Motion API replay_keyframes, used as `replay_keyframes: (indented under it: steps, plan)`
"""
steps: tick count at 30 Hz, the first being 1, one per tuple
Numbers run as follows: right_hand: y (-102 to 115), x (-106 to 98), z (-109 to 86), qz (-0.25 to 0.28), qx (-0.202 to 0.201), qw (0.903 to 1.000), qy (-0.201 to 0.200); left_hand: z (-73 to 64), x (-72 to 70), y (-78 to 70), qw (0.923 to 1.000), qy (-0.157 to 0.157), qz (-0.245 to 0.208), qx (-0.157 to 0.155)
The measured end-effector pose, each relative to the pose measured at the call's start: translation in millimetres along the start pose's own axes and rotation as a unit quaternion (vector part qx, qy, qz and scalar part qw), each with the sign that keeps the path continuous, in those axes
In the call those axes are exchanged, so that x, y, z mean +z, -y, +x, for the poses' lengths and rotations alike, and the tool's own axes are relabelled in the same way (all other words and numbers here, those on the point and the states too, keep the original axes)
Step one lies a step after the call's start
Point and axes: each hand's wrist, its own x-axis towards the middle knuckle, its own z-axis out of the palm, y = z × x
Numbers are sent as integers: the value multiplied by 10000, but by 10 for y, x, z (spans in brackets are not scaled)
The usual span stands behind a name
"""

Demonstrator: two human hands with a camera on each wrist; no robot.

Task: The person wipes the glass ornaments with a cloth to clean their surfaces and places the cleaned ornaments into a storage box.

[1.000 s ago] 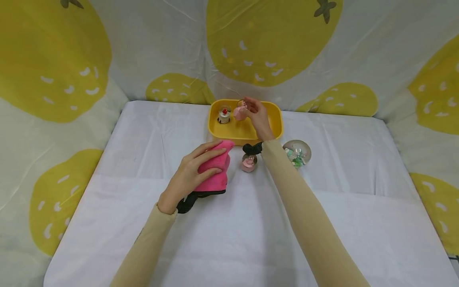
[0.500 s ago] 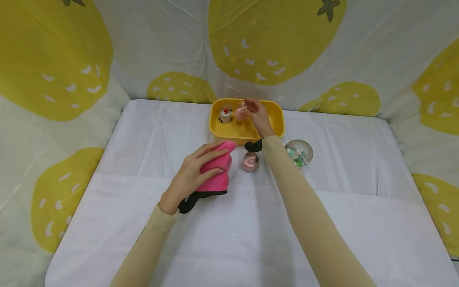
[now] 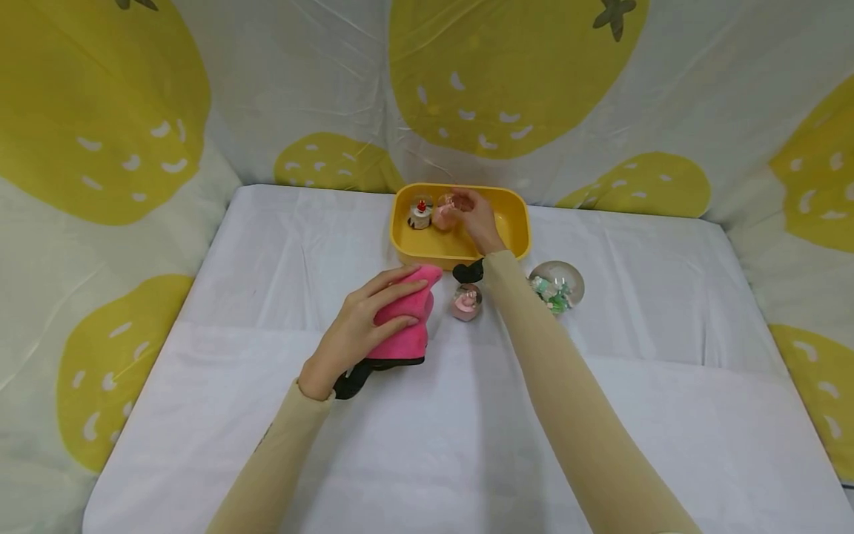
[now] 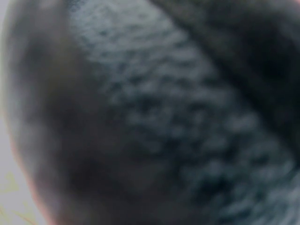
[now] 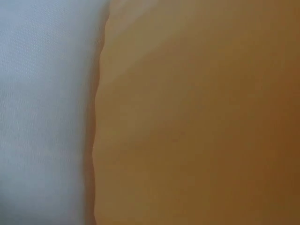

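Observation:
In the head view my left hand [image 3: 356, 322] grips a folded pink cloth [image 3: 405, 343] with a black edge, fingers spread over its top. Blurred grey, towel-like fabric [image 4: 154, 103] fills the left wrist view. My right hand [image 3: 479, 220] reaches into a yellow tray [image 3: 437, 261] at the back of the table and holds a small pink snow globe [image 3: 443, 215] by its right side. Left of that globe, inside the tray, stands a small globe with a white cake and red top [image 3: 419, 214]. The tray's yellow wall [image 5: 187, 117] takes up most of the right wrist view.
Another small pink snow globe [image 3: 465, 302] stands in front of the tray, just below the right wrist. A larger clear globe with green and white figures [image 3: 557, 288] lies right of the forearm. White cloth [image 3: 427, 460] covers the table; a patterned curtain [image 3: 333, 89] hangs behind.
My right hand has brought the pink snow globe slightly down in the tray, close beside the cake globe. The left hand and its cloth have stayed nearly in place.

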Motion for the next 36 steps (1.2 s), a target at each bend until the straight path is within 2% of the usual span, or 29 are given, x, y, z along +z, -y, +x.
replay_keyframes:
  steps: [11, 20, 28, 32, 36]
  plan:
    - [-35, -10, 41, -328, 29, 9992, -216, 1, 14, -11, 10000, 15, -12, 22]
    - [-19, 1, 32, -525, -165, 9984, -152, 7, 31, -8, 10000, 46, -23, 13]
    - [-7, -16, 26, -600, 33, 9981, -149, 11, 34, -15, 10000, 83, -2, -27]
    - [51, -47, 11, -339, -12, 9991, -256, 13, 37, -20, 9999, 91, 3, -66]
    - [173, -75, -33, 255, -55, 9994, -206, 13, 43, -20, 9999, 92, -1, -78]
